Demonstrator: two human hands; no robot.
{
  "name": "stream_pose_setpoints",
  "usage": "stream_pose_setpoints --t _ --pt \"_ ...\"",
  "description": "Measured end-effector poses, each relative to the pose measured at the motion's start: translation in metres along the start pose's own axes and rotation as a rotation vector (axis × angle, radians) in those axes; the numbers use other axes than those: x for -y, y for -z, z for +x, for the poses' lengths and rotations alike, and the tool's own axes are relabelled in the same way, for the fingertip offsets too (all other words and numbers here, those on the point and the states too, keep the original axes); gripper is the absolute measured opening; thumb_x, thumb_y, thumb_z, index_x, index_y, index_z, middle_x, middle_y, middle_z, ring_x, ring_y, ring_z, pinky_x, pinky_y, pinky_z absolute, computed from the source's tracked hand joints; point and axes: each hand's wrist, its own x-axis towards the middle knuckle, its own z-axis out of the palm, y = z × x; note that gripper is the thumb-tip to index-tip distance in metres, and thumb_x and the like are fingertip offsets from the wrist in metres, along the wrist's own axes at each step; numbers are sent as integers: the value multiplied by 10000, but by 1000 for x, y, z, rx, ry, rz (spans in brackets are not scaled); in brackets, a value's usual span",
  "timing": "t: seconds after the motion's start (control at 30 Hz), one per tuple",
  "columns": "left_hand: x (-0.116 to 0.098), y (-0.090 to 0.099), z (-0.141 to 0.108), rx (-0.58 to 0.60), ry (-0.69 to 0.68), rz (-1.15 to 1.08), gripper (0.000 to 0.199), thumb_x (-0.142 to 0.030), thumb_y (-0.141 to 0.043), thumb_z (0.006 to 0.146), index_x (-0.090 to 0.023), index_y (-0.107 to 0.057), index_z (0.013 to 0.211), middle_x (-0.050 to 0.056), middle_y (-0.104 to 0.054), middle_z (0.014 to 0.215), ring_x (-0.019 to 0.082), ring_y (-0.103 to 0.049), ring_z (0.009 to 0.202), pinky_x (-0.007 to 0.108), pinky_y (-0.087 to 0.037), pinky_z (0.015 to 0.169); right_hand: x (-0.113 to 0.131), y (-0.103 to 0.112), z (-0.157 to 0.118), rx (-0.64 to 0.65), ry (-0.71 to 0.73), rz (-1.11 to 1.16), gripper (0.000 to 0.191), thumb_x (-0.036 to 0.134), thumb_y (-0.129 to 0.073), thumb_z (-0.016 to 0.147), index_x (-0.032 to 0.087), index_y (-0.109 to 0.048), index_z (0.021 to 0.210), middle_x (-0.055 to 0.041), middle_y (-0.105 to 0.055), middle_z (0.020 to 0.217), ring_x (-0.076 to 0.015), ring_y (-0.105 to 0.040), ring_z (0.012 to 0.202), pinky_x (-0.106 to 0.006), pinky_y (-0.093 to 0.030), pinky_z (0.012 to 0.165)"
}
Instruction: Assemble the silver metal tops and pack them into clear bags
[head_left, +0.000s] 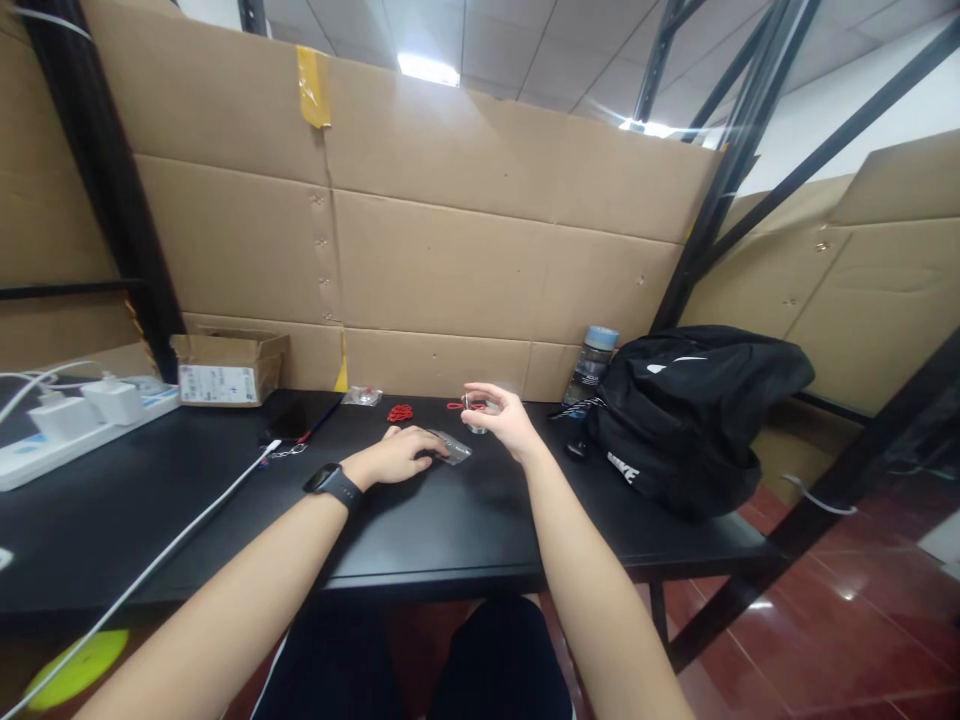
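My left hand (399,456), with a dark watch (334,484) on its wrist, lies palm down on the black table. Its outstretched fingers touch the edge of a small clear plastic bag (452,449). To the right, my right hand (501,420) is raised just over the table, thumb and forefinger curled round something small and shiny that I cannot make out. A red loop (454,406) shows beside those fingertips. Behind my left hand sits a small heap of red cord or beads (400,412).
A black backpack (690,420) and a blue-capped bottle (592,365) stand on the right. Leftward are a small cardboard box (229,370), a power strip (90,430), a white cable (191,525) and another clear packet (363,396). Cardboard panels (480,270) wall the back.
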Motion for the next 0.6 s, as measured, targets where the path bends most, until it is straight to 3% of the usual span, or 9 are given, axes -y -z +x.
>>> stream_pose_setpoints --t 0.17,0.27,0.4,0.5,0.6 --pt "-14 -8 4 -61 -13 181 432 -157 -442 934 -376 -688 1213 24 -677 1286 251 -565 1227 463 -356 1031 2 -3 -2 135 1 -28 663 346 -911 609 227 -664 1212 -67 -713 1085 -183 -705 899 -332 -570 851" --pt "-14 -13 4 -97 33 265 403 -209 -466 943 -384 -684 1233 62 -661 1259 283 -547 1206 486 -363 1012 -3 -2 -2 195 -12 -91 661 357 -914 593 206 -654 1182 -67 -708 1057 -163 -696 829 -320 -565 809" --pt "-9 -18 4 -68 78 200 356 -327 -445 982 -407 -668 1247 42 -603 1373 313 -434 1337 525 -309 1062 -12 5 -1 233 -45 -364 624 374 -909 579 184 -662 1120 -41 -711 951 -129 -645 684 -260 -518 663" --pt "-10 -18 4 -31 124 153 366 -410 -435 987 -454 -629 1294 35 -592 1379 327 -417 1334 544 -280 1074 -18 12 -2 259 -73 -632 529 340 -913 559 186 -707 1021 -17 -721 859 -134 -639 678 -241 -483 651" --pt "-13 -14 3 -16 142 101 385 -471 -466 963 -431 -602 1321 54 -592 1369 333 -424 1304 541 -288 1072 -21 16 -2 267 -108 -749 472 333 -911 556 189 -729 967 -11 -733 816 -149 -661 706 -233 -471 659"
